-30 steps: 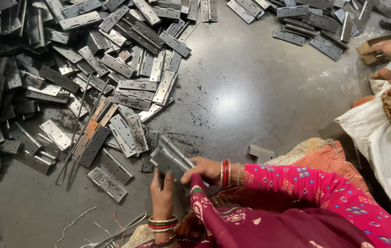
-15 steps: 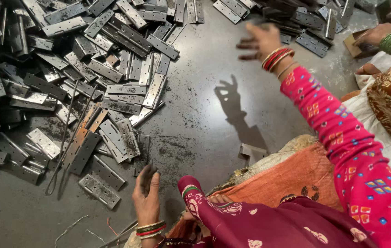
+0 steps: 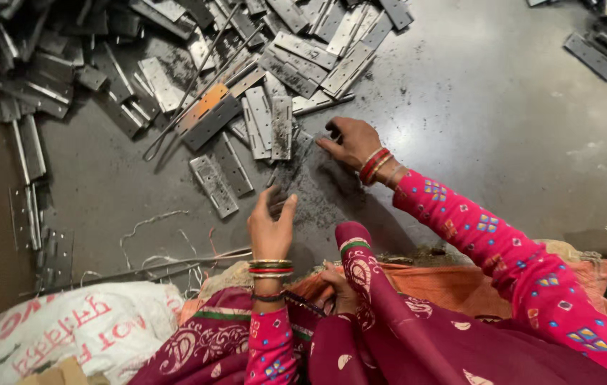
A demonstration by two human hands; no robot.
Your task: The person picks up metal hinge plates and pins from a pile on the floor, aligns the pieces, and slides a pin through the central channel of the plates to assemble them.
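Nearest, a printed white sack and orange cloth are spread at the knees, seemingly as a seat pad. The left hand is held open and empty above the dark floor, fingers extended. The right hand, loosely curled and grasping nothing, is pressed to the floor just beside flat metal hinge plates. Beyond, the plate heap is left within reach.

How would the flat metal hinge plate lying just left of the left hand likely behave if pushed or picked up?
The hinge plate looks like rigid sheet metal, so probably stiff and fairly heavy for its size. Lying flat on the smooth dark floor, it should slide, not roll. Its thin edges may be hard to lift for the left hand.
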